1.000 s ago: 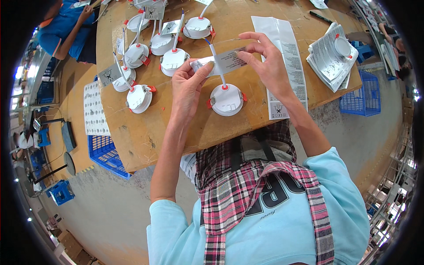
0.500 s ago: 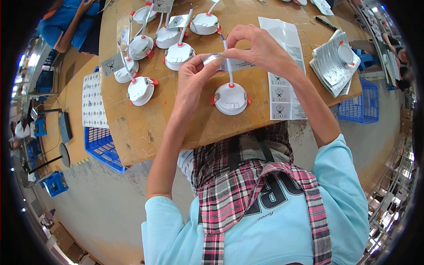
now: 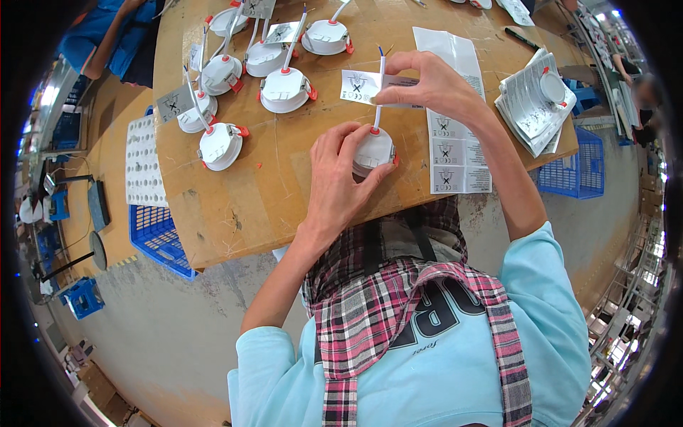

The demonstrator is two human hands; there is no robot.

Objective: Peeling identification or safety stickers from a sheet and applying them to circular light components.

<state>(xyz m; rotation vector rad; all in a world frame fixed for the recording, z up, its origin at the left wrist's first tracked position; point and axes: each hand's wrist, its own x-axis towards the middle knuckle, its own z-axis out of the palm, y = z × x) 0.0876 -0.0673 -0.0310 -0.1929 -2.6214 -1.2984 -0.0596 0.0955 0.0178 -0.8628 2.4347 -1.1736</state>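
Your apron [image 3: 366, 324] is plaid in pink, black and white, over a light-blue shirt [image 3: 441, 388] with black lettering. The round lamp [image 3: 374, 151] nearest you is white with a red clip [image 3: 396, 161]; its cable [image 3: 378, 118] is white, and its label [image 3: 358, 85] shows black print on white. Your tabletop [image 3: 263, 203] is brown, the left basket [image 3: 167, 257] and right basket [image 3: 596, 164] blue.

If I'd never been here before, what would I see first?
Probably the white lamp near the table's front edge, with the left hand around its side and the right hand pinching a label on its upright cable. Next, maybe the other lamps crowded toward the back left. Then perhaps the blue basket by the table's left side.
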